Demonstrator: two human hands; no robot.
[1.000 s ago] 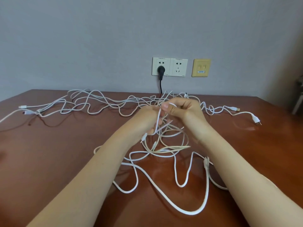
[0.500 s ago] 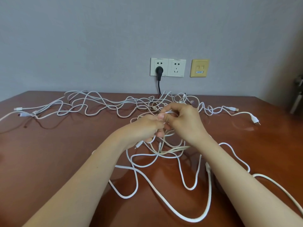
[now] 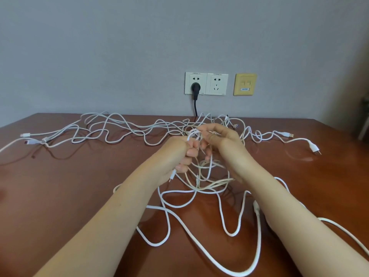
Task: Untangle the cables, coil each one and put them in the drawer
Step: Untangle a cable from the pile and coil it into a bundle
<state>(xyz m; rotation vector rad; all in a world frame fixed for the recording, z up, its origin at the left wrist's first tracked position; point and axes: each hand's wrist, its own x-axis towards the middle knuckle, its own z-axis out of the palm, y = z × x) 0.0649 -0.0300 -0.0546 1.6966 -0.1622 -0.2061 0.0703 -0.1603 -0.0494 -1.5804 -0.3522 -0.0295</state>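
Since the thick white cable [image 3: 259,236] lies in slack loops near the front edge of the desk [image 3: 69,192], it seems best to leave that slack alone and feed 1 free end back through the knot rather than pull hard. At mid-desk, the left hand [image 3: 175,154] is curled tightly round several strands of the thin white cable tangle [image 3: 207,176]. The right hand [image 3: 225,144] pinches a small loop just beside it. More strands sprawl along the back edge.
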